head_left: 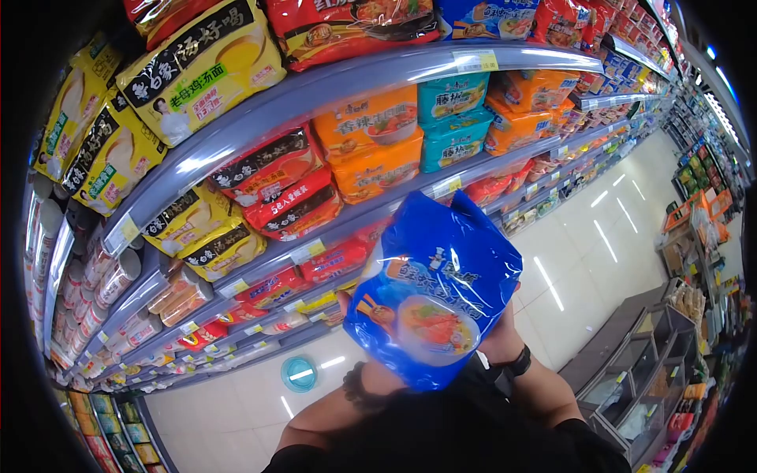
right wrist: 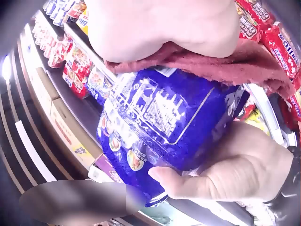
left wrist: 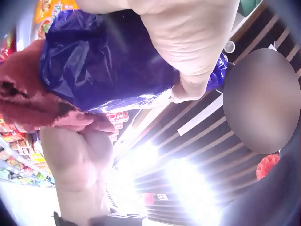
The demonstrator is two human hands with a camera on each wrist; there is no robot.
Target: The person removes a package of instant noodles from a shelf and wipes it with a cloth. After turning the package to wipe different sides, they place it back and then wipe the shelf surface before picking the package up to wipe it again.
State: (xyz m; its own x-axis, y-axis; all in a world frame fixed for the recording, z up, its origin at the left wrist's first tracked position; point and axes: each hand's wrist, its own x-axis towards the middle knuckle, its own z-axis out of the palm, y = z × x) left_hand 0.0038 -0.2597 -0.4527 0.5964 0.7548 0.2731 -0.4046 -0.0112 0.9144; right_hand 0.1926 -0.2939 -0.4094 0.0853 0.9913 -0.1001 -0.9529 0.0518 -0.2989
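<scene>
A blue multi-pack of instant noodles (head_left: 438, 276), with a bowl of noodles printed on its front, is held up before my chest. My left hand (head_left: 382, 377) grips its left side, and the thumb lies on the wrapper in the right wrist view. At the opposite side my right hand (head_left: 500, 337) grips the pack, with a dark red cloth (right wrist: 249, 70) between palm and wrapper. The pack hides the cloth and most of the fingers in the head view. In the left wrist view the cloth (left wrist: 28, 89) hangs beside the shiny wrapper.
Curved store shelves (head_left: 536, 59) run across the front, stacked with yellow packs (head_left: 197, 75), orange packs (head_left: 378, 130) and teal packs (head_left: 453, 134). A round turquoise item (head_left: 299, 374) is on the tiled floor (head_left: 229, 418). Dark display bins (head_left: 631, 355) stand at right.
</scene>
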